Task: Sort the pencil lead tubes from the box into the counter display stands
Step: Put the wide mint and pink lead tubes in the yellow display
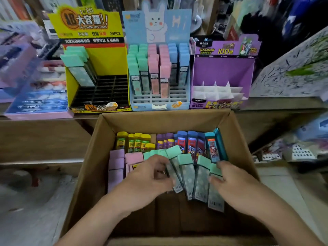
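Note:
An open cardboard box (92, 157) holds lead tubes: yellow-capped ones (134, 142), purple ones (166, 140), blue ones (191, 142), pink ones (116, 167) and several mint-capped tubes (188, 173) fanned out in the middle. My left hand (150, 176) has its fingers curled around the leftmost mint tubes. My right hand (232, 181) pinches the rightmost mint tube at its cap. Behind the box stand three displays: a yellow stand (99, 64) with a few mint tubes, a blue rabbit stand (159, 71) with mint, pink and blue tubes, and a purple stand (221, 73) with bare white dividers.
A pink tray of pens (37, 102) sits left of the yellow stand. A patterned sheet (291, 71) leans at the right. A wooden counter edge (39, 135) runs behind the box, with cluttered shelves beyond.

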